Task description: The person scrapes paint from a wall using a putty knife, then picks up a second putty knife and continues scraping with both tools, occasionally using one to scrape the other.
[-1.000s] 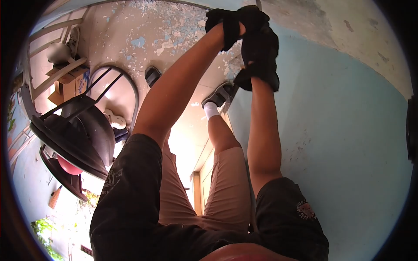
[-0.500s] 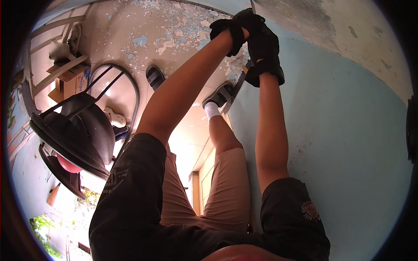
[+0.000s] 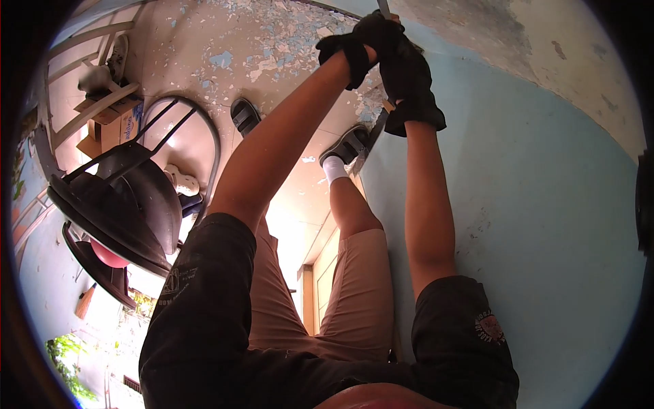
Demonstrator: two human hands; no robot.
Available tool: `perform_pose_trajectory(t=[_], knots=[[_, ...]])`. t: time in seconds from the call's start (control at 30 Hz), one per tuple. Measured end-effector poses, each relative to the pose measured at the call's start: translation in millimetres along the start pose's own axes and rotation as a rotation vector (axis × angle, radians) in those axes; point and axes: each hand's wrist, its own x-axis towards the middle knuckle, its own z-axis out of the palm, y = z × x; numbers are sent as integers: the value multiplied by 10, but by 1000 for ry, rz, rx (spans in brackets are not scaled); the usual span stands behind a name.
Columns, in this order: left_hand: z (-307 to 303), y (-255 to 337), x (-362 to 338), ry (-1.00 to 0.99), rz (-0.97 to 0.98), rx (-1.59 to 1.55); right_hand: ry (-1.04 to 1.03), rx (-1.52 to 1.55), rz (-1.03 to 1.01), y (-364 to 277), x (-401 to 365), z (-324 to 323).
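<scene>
Both my hands wear black gloves and are together at the top centre, close to the wall. My left hand [image 3: 376, 37] is closed around a tool whose thin grey metal part [image 3: 383, 8] sticks up past the fingers. Just below and to the right, my right hand [image 3: 407, 76] is closed against the same tool. Gloves and fingers hide most of the tool. A small tan piece [image 3: 389, 105] shows beside my right wrist; whether it belongs to the tool is unclear.
Light blue wall [image 3: 518, 191] on the right, with a bare patch [image 3: 565, 41] above. Paint flakes [image 3: 272, 51] litter the floor. Stacked dark chairs [image 3: 129, 191], a cardboard box [image 3: 122, 126] and pale clogs [image 3: 182, 180] are on the left. My sandalled feet [image 3: 346, 144] stand below my hands.
Both gloved hands have shifted slightly left, the left one also a little downward. More of the metal part shows above the left hand.
</scene>
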Motion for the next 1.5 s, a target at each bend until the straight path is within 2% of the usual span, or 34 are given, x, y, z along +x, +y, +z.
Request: perform_pose_trajectory(t=[0.03, 0.07, 0.13, 0.17, 0.27, 0.3, 0.43, 0.5, 0.53, 0.6, 0.63, 0.7, 0.73, 0.8, 0.83, 0.9, 0.93, 1.0, 1.03, 1.07, 1.13, 1.17, 1.23, 1.27, 1.33, 1.37, 1.4, 1.47, 1.5], knots=[[-186, 582, -63, -151, -175, 341, 17, -104, 10, 86, -5, 29], [-76, 228, 11, -146, -173, 344, 33, -208, 22, 201, -4, 52], [270, -485, 92, -158, 42, -75, -2, -312, -19, 549, 85, 32], [346, -464, 68, -160, 33, -80, -37, -418, -59, 680, 130, -5], [510, -194, 132, -57, -72, 76, -56, -422, -130, 903, 287, -228], [416, 100, 44, 10, 220, 740, -66, -418, -157, 907, 288, -314], [518, 98, 90, -68, 295, 735, -87, -457, -84, 934, 275, -422], [602, 63, 99, 135, 325, 689, 10, -175, -178, 991, 233, -360], [552, 172, 87, 136, 326, 690, 11, -174, -179, 1040, 217, -329], [407, 488, 37, -68, -657, -900, -180, 627, 506, 1128, 212, -268], [388, 442, 12, -66, -661, -900, -182, 627, 509, 1083, 223, -264], [399, 286, -24, -54, -604, -920, -236, 268, 411, 950, 275, -264], [436, 184, -27, -55, -606, -922, -236, 266, 413, 977, 260, -209], [538, -95, 8, -100, -281, -796, 38, 77, -77, 1062, 242, -77], [622, -281, 38, -102, -282, -798, 39, 75, -75, 1106, 244, -31], [799, -605, 102, 3, -456, -1391, 96, 54, 23, 1193, 277, 42], [734, -494, 101, 3, -457, -1390, 96, 54, 24, 1247, 344, 57], [483, -94, 86, 97, -100, -225, 18, 147, 3, 1311, 507, 53], [485, -106, 55, 132, 50, -29, -8, 106, 56, 1255, 478, 28], [481, -107, 85, 137, 50, -29, -12, 104, 52, 1240, 466, 57], [569, -84, 99, 121, -512, -1296, 51, 63, 123, 1206, 370, 51], [696, -127, 76, 121, -518, -1300, 49, 59, 128, 1236, 301, 1], [763, -197, 132, 87, -435, -979, 85, 180, 178, 1217, 316, -4], [713, -261, 180, 82, -434, -976, 90, 183, 179, 1209, 376, 39], [533, -439, 277, 154, -453, -1572, -29, 422, -77, 1170, 599, 137], [306, -495, 325, -106, -415, -1804, -105, 454, -77, 987, 702, 177], [140, -242, 395, 115, -440, -1706, -210, 115, 3, 762, 774, 103], [163, -381, 446, 219, -359, -1504, -44, 282, -271, 706, 833, 273], [192, -500, 347, -136, -396, -1790, -45, 284, -229, 699, 704, 236]])
